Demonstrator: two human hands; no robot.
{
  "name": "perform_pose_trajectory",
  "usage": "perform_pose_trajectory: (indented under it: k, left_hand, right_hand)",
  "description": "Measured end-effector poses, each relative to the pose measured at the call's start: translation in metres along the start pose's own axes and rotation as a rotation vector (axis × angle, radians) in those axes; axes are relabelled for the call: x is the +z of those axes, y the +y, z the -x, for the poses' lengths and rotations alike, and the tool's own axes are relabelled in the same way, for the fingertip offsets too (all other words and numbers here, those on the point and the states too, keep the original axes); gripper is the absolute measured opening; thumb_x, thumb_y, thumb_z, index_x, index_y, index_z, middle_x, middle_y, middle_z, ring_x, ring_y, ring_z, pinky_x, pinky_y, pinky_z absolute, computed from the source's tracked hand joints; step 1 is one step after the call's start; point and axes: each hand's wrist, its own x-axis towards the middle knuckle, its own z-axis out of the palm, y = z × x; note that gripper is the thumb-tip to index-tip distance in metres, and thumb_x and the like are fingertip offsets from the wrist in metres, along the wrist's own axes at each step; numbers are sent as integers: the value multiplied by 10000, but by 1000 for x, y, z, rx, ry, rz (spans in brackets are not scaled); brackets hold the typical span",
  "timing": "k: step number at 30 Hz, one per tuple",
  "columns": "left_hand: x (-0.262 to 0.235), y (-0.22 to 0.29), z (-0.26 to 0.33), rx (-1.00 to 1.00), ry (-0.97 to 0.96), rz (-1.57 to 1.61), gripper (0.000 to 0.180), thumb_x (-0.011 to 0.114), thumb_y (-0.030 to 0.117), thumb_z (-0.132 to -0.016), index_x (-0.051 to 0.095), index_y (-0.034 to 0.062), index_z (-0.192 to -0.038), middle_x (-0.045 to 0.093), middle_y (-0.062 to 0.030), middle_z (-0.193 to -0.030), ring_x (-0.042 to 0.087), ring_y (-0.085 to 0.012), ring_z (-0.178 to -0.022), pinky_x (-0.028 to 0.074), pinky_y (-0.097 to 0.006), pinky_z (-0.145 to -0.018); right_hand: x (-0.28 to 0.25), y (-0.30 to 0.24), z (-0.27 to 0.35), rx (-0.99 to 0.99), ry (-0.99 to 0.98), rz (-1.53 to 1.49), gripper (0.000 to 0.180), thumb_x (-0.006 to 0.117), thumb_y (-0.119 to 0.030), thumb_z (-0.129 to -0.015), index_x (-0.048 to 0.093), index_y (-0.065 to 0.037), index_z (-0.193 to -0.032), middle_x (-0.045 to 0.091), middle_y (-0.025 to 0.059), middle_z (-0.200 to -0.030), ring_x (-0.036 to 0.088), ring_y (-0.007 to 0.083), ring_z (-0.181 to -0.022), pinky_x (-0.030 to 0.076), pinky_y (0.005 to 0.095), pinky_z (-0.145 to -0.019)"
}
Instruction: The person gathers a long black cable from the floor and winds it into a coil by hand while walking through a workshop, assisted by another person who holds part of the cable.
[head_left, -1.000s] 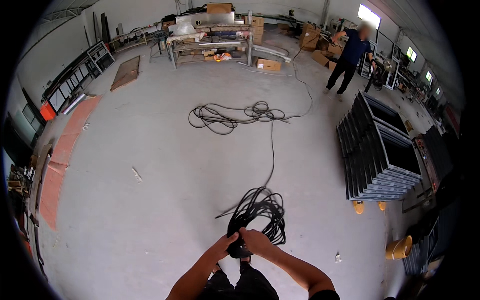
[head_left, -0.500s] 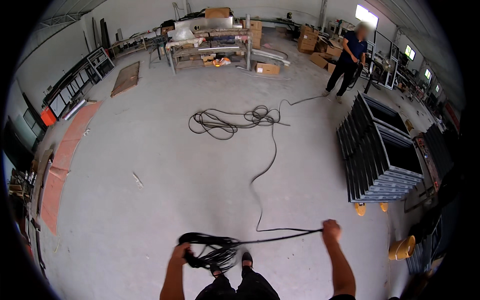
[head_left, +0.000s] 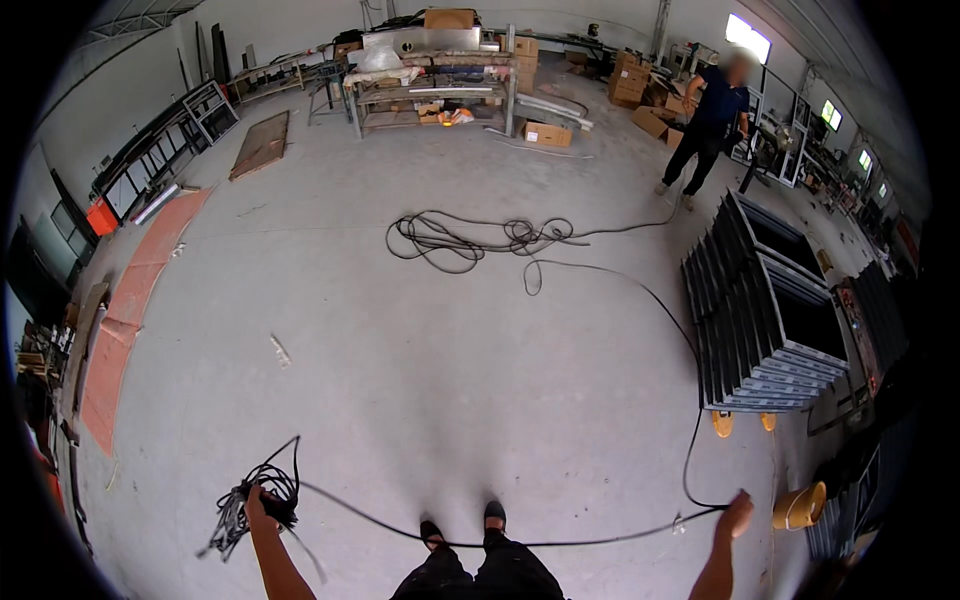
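Note:
My left hand [head_left: 262, 508] is closed round a bunched coil of black cable [head_left: 272, 490], out at the lower left; its lower loops are blurred. From the coil a single length sags past my shoes to my right hand [head_left: 738, 515], which grips the same cable at the lower right. Beyond that hand the cable runs up beside the stacked frames, then curves left over the grey floor. There it reaches a loose tangle of loops [head_left: 440, 240] lying ahead of me. Another stretch leads from the tangle toward a person standing at the far right.
Dark frames [head_left: 770, 310] stand stacked at the right, with a yellow bucket [head_left: 800, 507] nearer me. The other person [head_left: 708, 115] stands behind the stack. A loaded workbench [head_left: 430, 95] and cardboard boxes are at the back. An orange-pink strip [head_left: 130, 300] lies along the left floor.
My hands have spread farther apart, the coil swinging left and the right hand moving right and down. The trailing cable has swept right toward the stack. The other person has raised an arm.

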Motion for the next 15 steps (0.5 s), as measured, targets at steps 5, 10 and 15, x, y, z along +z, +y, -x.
perform_pose_trajectory:
  k: [5, 10, 15]
  left_hand:
    - [50, -25, 30, -77, -183, -37, 92, 606, 78, -706, 518, 64, -682, 487, -40, -571, 491, -166, -495, 453, -296, -492]
    - [99, -113, 81, -402, -477, -217, 90, 613, 104, -711, 551, 40, -702, 546, -75, -641, 559, -207, -601, 498, -340, -599]
    - [152, -166, 172, -672, -898, -285, 228, 590, 60, -751, 577, -50, -950, 620, -135, -882, 612, -254, -826, 495, -365, -775]
  right_hand:
    - [27, -176, 103, -769, -746, -56, 162, 445, -182, -818, 578, -90, -830, 603, 120, -701, 596, 328, -679, 469, 435, -602]
    - [-58, -341, 228, -1348, -1236, -253, 275, 494, -165, -722, 562, -113, -984, 613, 134, -909, 591, 322, -851, 470, 457, -692]
    - [-144, -426, 245, -1565, -1222, -612, 214, 469, -157, -790, 531, -42, -959, 572, 161, -847, 565, 340, -848, 455, 431, -714]
